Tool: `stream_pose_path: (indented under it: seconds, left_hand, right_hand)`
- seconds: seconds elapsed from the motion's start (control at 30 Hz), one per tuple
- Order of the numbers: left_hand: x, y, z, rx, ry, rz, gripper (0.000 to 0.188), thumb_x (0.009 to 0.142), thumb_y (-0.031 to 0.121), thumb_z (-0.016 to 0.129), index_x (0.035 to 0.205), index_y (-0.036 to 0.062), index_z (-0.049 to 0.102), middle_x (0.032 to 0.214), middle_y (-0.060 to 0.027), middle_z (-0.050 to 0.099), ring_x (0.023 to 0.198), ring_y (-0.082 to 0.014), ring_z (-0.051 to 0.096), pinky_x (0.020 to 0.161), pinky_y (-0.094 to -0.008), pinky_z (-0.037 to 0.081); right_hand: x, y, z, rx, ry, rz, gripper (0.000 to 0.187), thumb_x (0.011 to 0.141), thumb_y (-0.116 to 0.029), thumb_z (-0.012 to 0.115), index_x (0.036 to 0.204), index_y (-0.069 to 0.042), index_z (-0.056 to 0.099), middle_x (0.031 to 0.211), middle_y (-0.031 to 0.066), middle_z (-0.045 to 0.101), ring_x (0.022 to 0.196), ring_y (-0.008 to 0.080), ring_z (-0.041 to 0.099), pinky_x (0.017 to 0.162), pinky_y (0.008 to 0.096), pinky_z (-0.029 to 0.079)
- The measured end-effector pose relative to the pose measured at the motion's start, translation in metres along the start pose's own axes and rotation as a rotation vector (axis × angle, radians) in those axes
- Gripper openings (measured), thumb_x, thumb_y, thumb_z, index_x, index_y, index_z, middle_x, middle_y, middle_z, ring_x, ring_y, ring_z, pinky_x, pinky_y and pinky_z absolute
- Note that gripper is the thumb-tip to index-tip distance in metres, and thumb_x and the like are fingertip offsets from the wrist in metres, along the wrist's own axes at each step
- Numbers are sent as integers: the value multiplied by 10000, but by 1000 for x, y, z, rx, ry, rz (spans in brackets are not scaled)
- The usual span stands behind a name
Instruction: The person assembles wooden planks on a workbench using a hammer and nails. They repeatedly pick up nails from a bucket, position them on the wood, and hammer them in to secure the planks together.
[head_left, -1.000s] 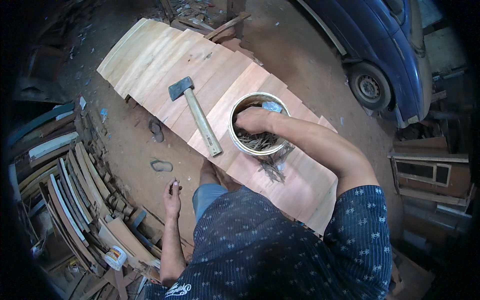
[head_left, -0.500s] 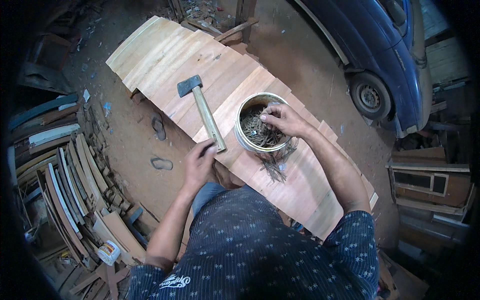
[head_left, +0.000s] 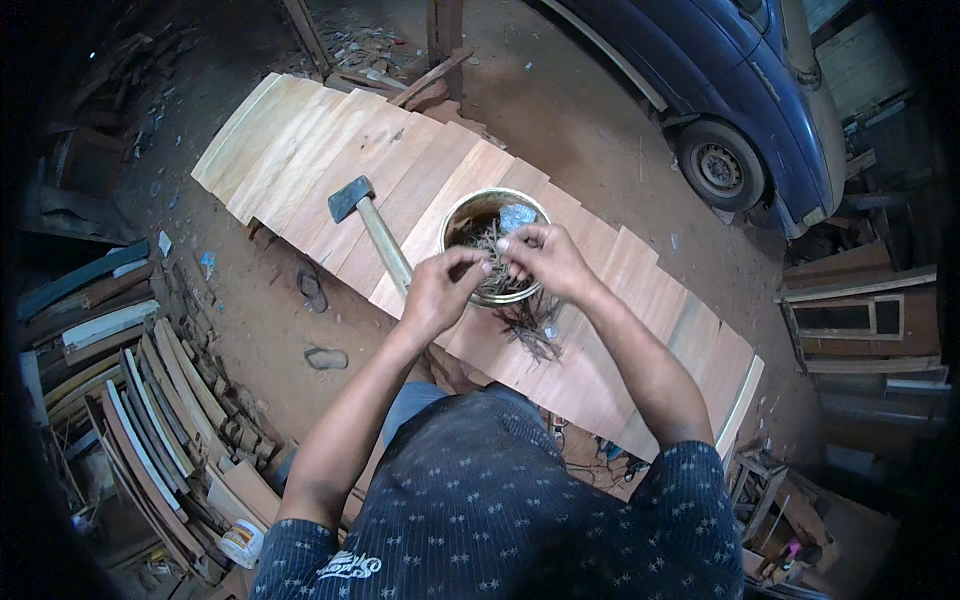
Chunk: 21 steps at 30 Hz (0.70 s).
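Both my hands meet over the near part of a round bucket [head_left: 447, 232], their fingertips close together. My left hand [head_left: 447, 292] is closed in a pinch, and so is my right hand [head_left: 550, 262]. Anything between the fingers is too small to make out. Inside the bucket are many thin brown slivers [head_left: 488, 238] and a crumpled clear plastic bag [head_left: 517, 216]. More slivers [head_left: 530, 335] lie in a loose pile against its near side. To the left rests a hatchet-like hammer [head_left: 385, 238] with a dark metal head; my left hand covers its handle end.
Overlapping pale boards [head_left: 600, 370] form the long work surface. Curved wood strips [head_left: 150, 420] are stacked at left, near a white tub [head_left: 241, 543]. Two sandals [head_left: 326, 357] lie on the dirt floor. A blue car [head_left: 740, 110] stands at far right, above stacked wooden frames [head_left: 850, 320].
My left hand has moved right from the hammer's handle end to my right hand. My right hand has risen slightly from the slivers. The whole view has shifted a little.
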<state>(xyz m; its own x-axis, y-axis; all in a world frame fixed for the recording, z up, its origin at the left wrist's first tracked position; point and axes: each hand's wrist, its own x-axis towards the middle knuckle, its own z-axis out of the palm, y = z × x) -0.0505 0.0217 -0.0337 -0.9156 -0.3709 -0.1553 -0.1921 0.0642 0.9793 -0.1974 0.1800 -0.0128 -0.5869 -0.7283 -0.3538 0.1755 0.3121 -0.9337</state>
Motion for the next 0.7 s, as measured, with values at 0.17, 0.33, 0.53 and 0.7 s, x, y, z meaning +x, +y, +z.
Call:
stream_pose_path:
  seconds: [0.17, 0.33, 0.53, 0.7]
  left_hand:
    - [-64, 34, -19, -255, -29, -206, 184, 1001, 107, 680, 1136, -16, 695, 1006, -68, 731, 895, -121, 672, 822, -292, 563]
    - [-88, 12, -26, -506, 38, -403, 204, 1005, 61, 652, 1191, -23, 648, 1037, -103, 735, 886, -143, 677, 830, -293, 558]
    - [-73, 3, -24, -412, 135, -329, 248, 995, 68, 679, 1219, -36, 648, 1022, -77, 736, 886, -108, 674, 817, -264, 565]
    - [-58, -2, -32, -346, 127, -303, 237, 977, 75, 710, 1185, -31, 670, 1008, -60, 733, 887, -95, 672, 816, -257, 562]
  right_hand:
    - [-71, -29, 30, -307, -33, -97, 238, 970, -241, 729, 963, -3, 723, 840, 101, 718, 736, 140, 669, 652, 324, 535]
    - [-79, -9, 41, -314, 50, -255, 195, 961, -176, 730, 948, 16, 708, 830, 115, 700, 732, 181, 669, 657, 330, 527]
    - [15, 14, 23, -753, 198, -543, 130, 938, -132, 668, 925, -4, 691, 879, 177, 679, 741, 353, 689, 726, 483, 549]
    - [103, 50, 43, -1322, -161, -414, 133, 859, -96, 665, 897, -14, 762, 909, 194, 738, 892, 344, 730, 792, 466, 580]
